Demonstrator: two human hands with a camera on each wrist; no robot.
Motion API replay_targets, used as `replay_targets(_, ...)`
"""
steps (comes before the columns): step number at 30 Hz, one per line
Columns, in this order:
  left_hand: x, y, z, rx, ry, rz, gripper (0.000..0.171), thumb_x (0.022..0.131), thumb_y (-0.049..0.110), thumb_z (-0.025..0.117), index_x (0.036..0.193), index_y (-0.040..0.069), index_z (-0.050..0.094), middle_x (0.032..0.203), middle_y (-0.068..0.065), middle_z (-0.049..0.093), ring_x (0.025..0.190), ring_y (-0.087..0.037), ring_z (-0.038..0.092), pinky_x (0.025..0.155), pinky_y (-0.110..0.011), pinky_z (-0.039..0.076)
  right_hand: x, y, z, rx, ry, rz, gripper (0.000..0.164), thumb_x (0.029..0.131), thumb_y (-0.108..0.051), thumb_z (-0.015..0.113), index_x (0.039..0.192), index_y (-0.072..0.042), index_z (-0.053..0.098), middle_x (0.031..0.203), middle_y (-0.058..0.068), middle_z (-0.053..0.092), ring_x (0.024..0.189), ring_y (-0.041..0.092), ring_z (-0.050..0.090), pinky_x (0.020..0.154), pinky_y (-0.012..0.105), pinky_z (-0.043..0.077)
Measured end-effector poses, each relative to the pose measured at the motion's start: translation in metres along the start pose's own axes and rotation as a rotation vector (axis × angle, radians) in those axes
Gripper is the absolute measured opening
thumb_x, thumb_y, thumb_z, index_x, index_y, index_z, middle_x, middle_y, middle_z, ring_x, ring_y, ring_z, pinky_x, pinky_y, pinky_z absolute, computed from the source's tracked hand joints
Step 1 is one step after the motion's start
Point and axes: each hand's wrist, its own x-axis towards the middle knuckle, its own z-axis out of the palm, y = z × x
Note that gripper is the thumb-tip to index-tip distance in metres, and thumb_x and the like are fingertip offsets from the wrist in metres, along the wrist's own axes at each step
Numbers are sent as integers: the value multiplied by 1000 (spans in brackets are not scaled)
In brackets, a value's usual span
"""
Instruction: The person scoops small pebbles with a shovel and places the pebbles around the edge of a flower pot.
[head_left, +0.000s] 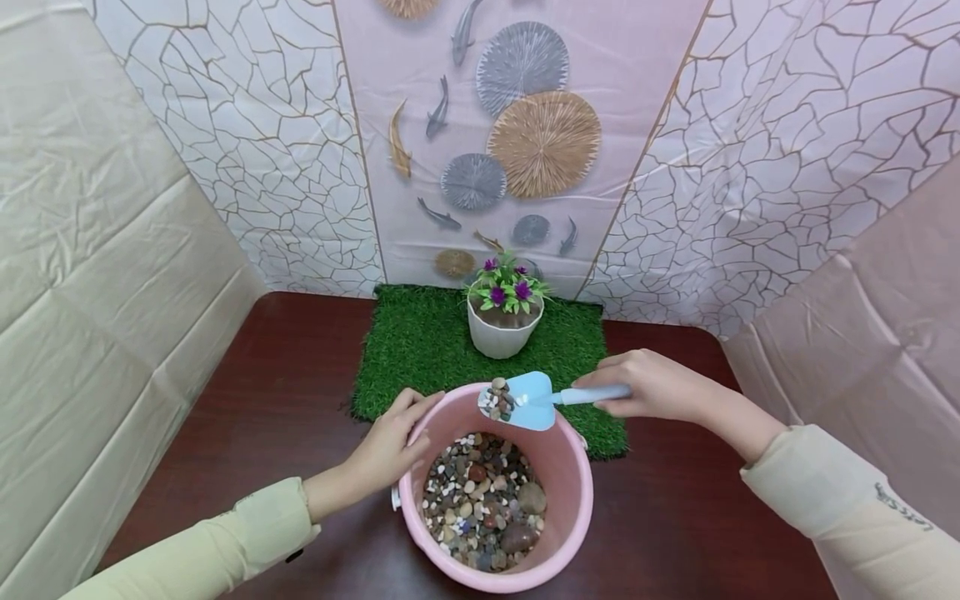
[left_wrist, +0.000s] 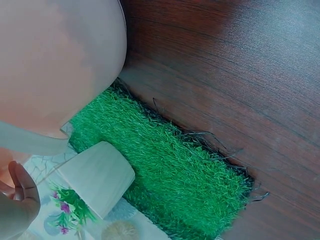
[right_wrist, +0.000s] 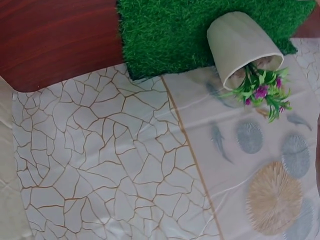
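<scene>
A pink bucket [head_left: 577, 508] holds several mixed pebbles [head_left: 483, 500], with a few larger smooth stones among them. My left hand [head_left: 393, 437] grips the bucket's left rim, thumb over the inner side. In the left wrist view, part of that hand [left_wrist: 22, 200] shows at the lower left, by the rim. My right hand [head_left: 637, 385] holds a light blue trowel [head_left: 534, 400] by its handle. The trowel lies across the bucket's far rim in the head view, a small heap of pebbles [head_left: 498, 398] on its blade. The right wrist view shows neither hand nor trowel.
Behind the bucket, a white pot [head_left: 504, 337] of purple flowers stands on a green grass mat [head_left: 412, 342]. The mat lies on a dark red-brown table [head_left: 300, 358]. Patterned cloth [head_left: 285, 142] hangs at the back, and plain pale panels [head_left: 90, 275] flank both sides.
</scene>
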Motion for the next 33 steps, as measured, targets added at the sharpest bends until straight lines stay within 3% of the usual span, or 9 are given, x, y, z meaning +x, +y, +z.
replay_targets(15,1,2,-2,-12,-30,-39,55,82,1,57,137,4,48,108,-4,50,72,-6,47,62,-20,46,-5,19,-3,-20,89,82,30,73,0,70,103,-7,72,78,-9,64,62,-5,42,56,18,40)
replay_targets(27,1,0,0,-4,-14,-28,59,79,-2,62,136,3,49,108,-5,51,78,-9,51,66,-22,47,-13,37,-2,-10,66,243,27,77,-4,71,104,-7,72,86,-3,70,69,0,52,62,26,47)
replay_targets(33,1,0,1,-5,-19,-30,59,79,-2,62,136,3,49,108,-5,51,77,-9,51,65,-21,47,-15,49,2,36,68,329,25,80,-4,70,105,-6,72,84,-1,71,60,-2,46,57,23,43)
